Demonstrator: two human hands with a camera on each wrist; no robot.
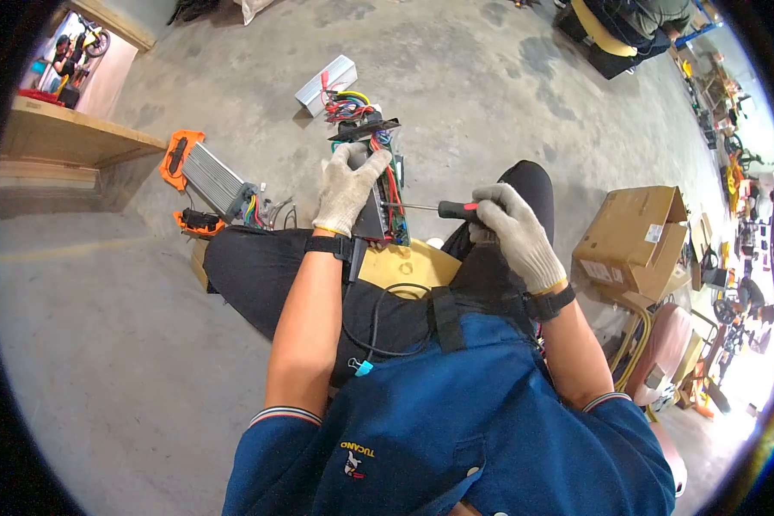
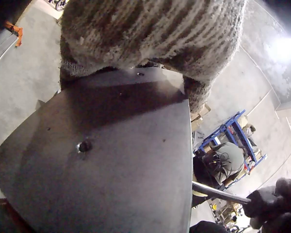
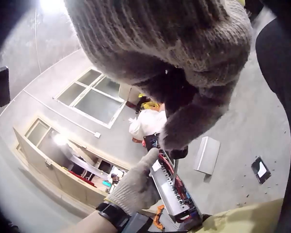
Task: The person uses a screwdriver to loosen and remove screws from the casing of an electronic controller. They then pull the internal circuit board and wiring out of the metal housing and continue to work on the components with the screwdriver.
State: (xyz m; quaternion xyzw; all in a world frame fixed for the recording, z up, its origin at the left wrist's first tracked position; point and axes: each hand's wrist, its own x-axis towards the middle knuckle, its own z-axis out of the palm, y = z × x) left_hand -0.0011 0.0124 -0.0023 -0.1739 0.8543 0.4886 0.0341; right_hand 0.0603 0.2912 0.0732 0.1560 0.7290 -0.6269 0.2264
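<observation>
The left hand grips the wired unit; the right hand has fingers curled round a screwdriver, tip contact unclear. Beyond the left hand lies a silver casing; right of the right hand, a cardboard box.

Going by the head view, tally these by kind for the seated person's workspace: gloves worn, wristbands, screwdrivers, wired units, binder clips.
Gloves: 2
Wristbands: 2
Screwdriver: 1
Wired units: 2
Binder clip: 1
Total: 8
</observation>
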